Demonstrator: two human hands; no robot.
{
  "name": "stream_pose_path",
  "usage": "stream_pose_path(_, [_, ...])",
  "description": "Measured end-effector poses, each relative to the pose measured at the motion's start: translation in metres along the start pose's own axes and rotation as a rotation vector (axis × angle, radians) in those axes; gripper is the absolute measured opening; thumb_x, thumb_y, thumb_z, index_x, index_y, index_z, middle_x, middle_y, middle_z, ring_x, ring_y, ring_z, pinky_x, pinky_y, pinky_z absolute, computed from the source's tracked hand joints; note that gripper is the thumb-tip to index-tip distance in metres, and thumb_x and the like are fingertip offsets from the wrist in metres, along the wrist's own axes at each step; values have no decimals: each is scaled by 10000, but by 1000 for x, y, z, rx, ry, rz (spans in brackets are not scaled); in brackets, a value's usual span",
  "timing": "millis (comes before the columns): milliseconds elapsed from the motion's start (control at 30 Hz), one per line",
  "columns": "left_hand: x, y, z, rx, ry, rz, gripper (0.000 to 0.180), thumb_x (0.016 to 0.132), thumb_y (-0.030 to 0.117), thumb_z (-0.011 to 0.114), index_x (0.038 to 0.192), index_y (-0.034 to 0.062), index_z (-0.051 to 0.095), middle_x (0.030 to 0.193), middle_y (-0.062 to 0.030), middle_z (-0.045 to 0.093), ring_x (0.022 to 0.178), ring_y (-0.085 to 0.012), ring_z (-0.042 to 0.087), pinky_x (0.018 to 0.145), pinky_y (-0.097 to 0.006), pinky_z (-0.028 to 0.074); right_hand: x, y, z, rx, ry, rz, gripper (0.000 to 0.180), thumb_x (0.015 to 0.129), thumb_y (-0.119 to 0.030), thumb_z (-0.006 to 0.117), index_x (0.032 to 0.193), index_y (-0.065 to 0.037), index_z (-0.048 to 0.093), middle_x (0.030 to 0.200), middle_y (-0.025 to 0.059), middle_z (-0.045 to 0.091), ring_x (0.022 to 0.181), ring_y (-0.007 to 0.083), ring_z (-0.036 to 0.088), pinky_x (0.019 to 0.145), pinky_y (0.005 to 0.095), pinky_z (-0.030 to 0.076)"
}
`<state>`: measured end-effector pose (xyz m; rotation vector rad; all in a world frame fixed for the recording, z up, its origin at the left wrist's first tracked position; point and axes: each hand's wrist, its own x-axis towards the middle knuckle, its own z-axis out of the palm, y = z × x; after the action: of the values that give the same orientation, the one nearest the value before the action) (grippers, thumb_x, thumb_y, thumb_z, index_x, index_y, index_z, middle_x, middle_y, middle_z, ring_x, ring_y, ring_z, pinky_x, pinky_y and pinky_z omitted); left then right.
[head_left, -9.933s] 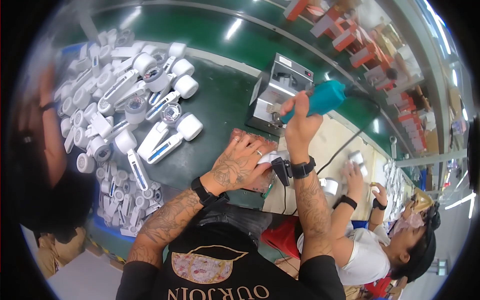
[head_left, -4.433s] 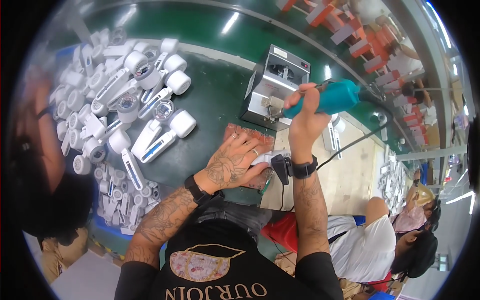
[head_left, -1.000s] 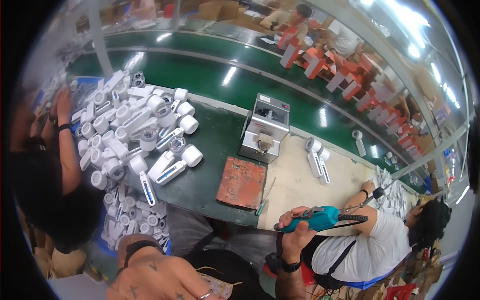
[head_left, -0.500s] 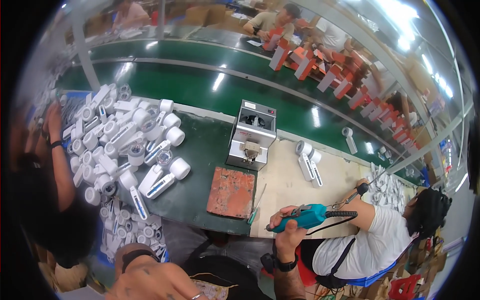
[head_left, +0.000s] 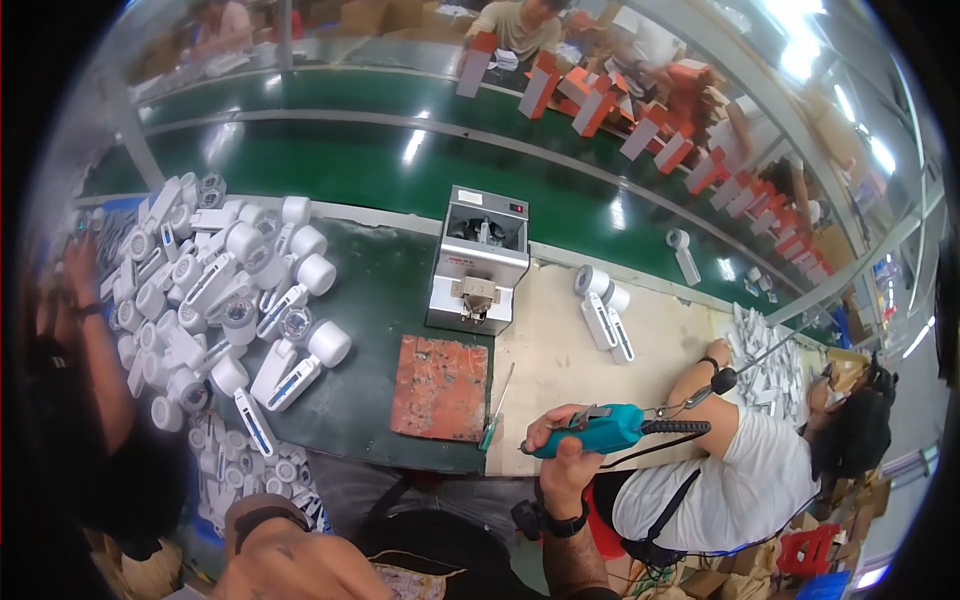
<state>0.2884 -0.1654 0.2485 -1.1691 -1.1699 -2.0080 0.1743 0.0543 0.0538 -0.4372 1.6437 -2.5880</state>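
My right hand (head_left: 566,468) is wrapped round a teal electric screwdriver (head_left: 606,432), its tip pointing left over the front edge of the bench. A black coiled cord and a hanging cable run from its rear end. A bare left arm with a dark band (head_left: 268,518) shows at the lower left, beside heaped white parts; my left hand's fingers cannot be made out. Left of the screwdriver lie a thin hand screwdriver (head_left: 490,430) with a green handle and a worn red block (head_left: 440,388). Behind them stands a silver screw feeder (head_left: 478,262).
White handheld devices with round heads (head_left: 225,290) are heaped on the bench's left; two more (head_left: 603,310) lie on the beige sheet (head_left: 545,365). Beyond runs a green conveyor (head_left: 350,160). A co-worker in a white shirt (head_left: 700,480) sits close on the right, another person on the left.
The whole scene has slid a little left in view. My right hand still grips the electric screwdriver, almost unmoved in the picture. The left arm sits slightly lower.
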Motion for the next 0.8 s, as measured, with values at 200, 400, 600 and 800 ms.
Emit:
stream_pose_path(200, [-1,-1,-5,-40,43,-40,419,1016,287,580,801,-37,736,953,-175,710,473,-144,525,441,-243,381,6,2,7,-89,15,-48,659,799,-570,767,995,23,557,657,81,547,557,199,560,522,317,459])
stream_pose_path(400, [-4,2,-15,-100,58,-31,427,1012,299,585,806,-44,735,942,-180,706,467,-148,513,439,-245,375,6,4,13,-116,12,-69,652,817,-564,754,1010,24,550,662,79,548,557,199,560,521,318,462])
stream_pose_path(600, [-5,4,-23,-177,70,-4,436,1012,307,585,808,-51,728,941,-193,698,451,-146,498,423,-246,357,4,6,21,-112,26,-37,649,813,-553,764,1018,25,550,669,79,553,574,204,567,539,323,471])
stream_pose_path(800, [-4,6,-23,-236,136,12,417,1006,298,598,851,-75,700,950,-220,687,428,-138,482,410,-243,346,1,8,28,-90,32,-20,631,812,-523,777,1036,26,560,683,80,563,593,206,572,562,329,475])
